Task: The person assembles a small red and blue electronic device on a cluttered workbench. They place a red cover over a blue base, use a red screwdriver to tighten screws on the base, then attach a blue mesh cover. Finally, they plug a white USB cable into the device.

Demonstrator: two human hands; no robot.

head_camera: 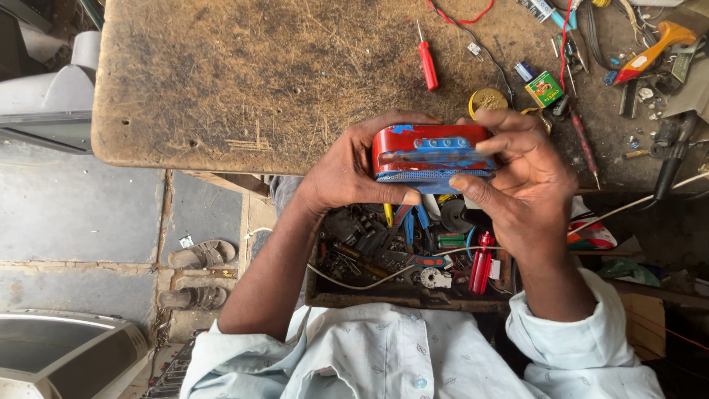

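While both hands grip, red-blue radio (430, 157) ends hidden, fingers (493, 144) overlapping.

Both hands (347, 174) (528, 181) raised together, fingers seemingly curled.

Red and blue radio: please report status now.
Both hands, left and right, grip the red and blue radio above the open parts drawer. Nothing blocking.

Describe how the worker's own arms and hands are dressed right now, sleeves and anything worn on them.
Both hands are bare: no gloves, and no rings or watch that I can see. The left hand and right hand extend from bare forearms. The sleeves are pale blue shirt cloth with a faint small leaf-like print, pushed up on both arms, the left one higher. A light button shows on the shirt front.
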